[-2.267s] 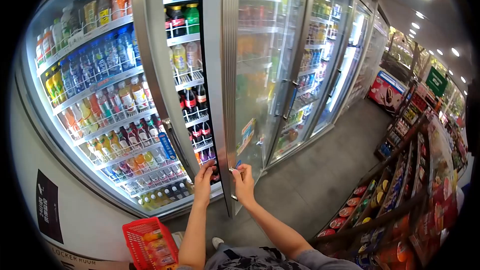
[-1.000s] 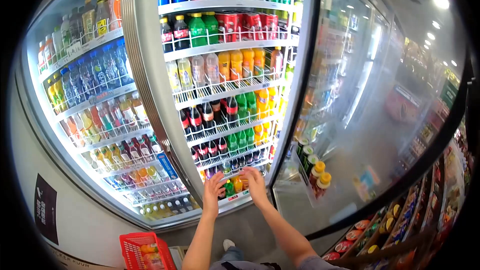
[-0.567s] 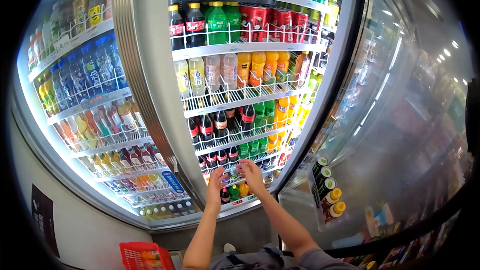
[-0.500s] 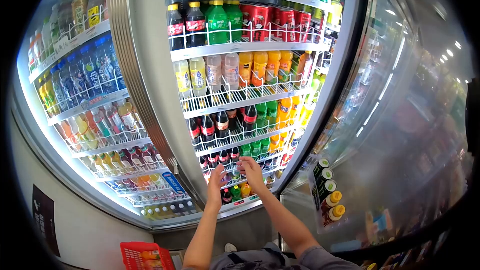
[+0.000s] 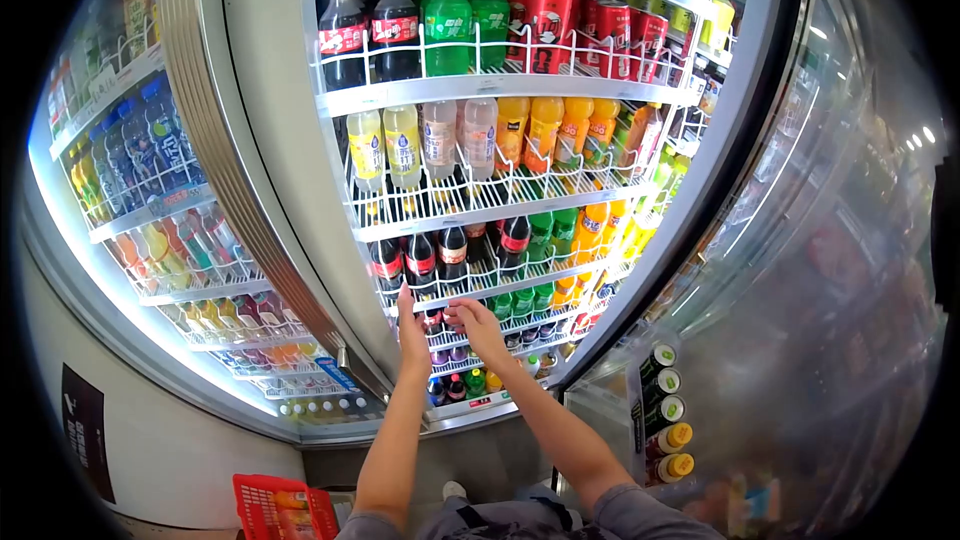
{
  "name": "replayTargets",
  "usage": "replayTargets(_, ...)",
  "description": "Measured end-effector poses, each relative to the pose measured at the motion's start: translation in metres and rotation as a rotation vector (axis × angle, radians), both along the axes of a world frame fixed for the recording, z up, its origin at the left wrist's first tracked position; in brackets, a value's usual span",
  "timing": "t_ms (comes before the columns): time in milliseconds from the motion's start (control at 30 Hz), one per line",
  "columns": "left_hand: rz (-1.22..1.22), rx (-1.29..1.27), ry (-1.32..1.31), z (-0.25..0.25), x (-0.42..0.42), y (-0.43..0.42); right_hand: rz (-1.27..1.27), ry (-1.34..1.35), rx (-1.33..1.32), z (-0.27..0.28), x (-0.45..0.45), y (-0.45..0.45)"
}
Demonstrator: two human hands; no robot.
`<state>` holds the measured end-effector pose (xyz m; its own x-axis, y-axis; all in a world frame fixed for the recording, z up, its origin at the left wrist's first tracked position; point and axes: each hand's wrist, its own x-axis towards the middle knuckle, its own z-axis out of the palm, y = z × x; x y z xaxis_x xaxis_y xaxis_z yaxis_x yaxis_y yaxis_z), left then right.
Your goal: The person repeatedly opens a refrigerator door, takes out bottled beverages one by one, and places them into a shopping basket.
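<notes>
Cola (image 5: 453, 252) stood just beyond our hands, upright in a row on its wire shelf (image 5: 530, 281) in the lit cooler (image 5: 705, 140). Our left hand (image 5: 411, 332) pointed up with its fingers nearly straight, wrapped around nothing that we could see; our right hand (image 5: 478, 328) curled towards it, near but apart. Whether the right fingertips met, or either hand touched the shelf, we could not tell. We judged the step in hand to be a reach at the cooler, with no bottle in our grip. Taking any bottle from there would call for spread fingers and a lift clear of the wire guard. Right of the cola stood green bottles (image 5: 540, 230), then orange bottles (image 5: 593, 223); higher up were red cans (image 5: 550, 32). On our right the glass door (image 5: 800, 320) hung open with dark cans (image 5: 668, 380) on it, and low on our left sat a red basket (image 5: 258, 515).
</notes>
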<state>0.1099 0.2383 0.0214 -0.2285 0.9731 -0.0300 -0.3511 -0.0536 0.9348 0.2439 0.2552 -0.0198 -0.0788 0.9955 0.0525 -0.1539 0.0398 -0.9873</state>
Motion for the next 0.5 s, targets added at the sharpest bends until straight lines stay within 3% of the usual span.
replayTargets(67, 0.041, -0.054, 0.012, 0.003, 0.003, 0.011, 0.053, 0.023, 0.036, 0.002, -0.012, 0.018)
replayTargets(167, 0.201, 0.104, 0.044, -0.049, -0.004, 0.067, 0.095, 0.004, 0.125, 0.005, -0.033, 0.047)
replayTargets(267, 0.323, 0.178, 0.167, -0.05, -0.009, 0.093, 0.068, -0.177, 0.275, 0.025, -0.055, 0.07)
replayTargets(367, 0.34, 0.168, -0.04, -0.006, -0.007, 0.084, -0.026, -0.267, 0.464, 0.036, -0.081, 0.099)
replayTargets(500, 0.352, 0.141, -0.206, -0.018, -0.013, 0.107, -0.133, -0.443, 0.543, 0.034, -0.104, 0.135)
